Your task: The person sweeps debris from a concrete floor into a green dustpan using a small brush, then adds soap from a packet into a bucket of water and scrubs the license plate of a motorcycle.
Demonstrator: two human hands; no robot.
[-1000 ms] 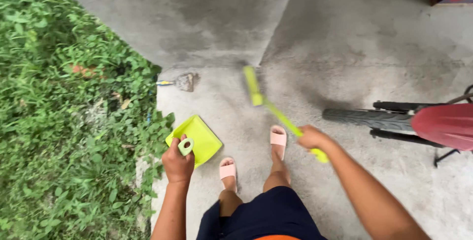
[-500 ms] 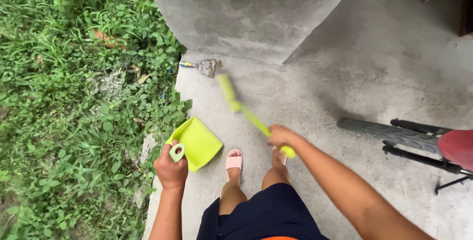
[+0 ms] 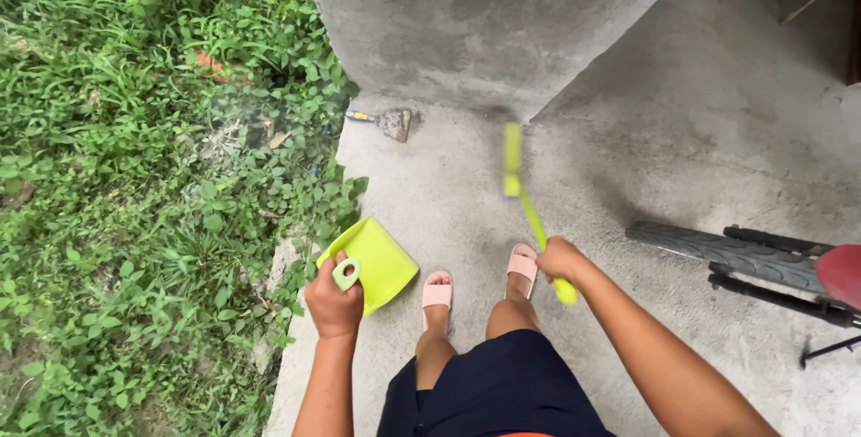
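My left hand (image 3: 334, 304) grips the pale green handle of a lime-green dustpan (image 3: 375, 261), which hangs tilted over the concrete edge beside the grass. A lime-green hand brush (image 3: 525, 199) is held by my right hand (image 3: 560, 260) at its handle, with the blurred brush head pointing away from me above the concrete floor. My feet in pink slippers (image 3: 437, 295) stand below, between the two hands.
Grass and weeds (image 3: 134, 186) cover the left side. A small scraper with a blue and yellow handle (image 3: 386, 121) lies at the concrete corner. A bicycle wheel (image 3: 708, 245) and red fender (image 3: 841, 274) stand at the right. A raised concrete slab (image 3: 466, 16) lies ahead.
My right hand swung the brush head from left to right, now pointing nearly straight ahead. The view shifted slightly; the dustpan stays in my left hand.
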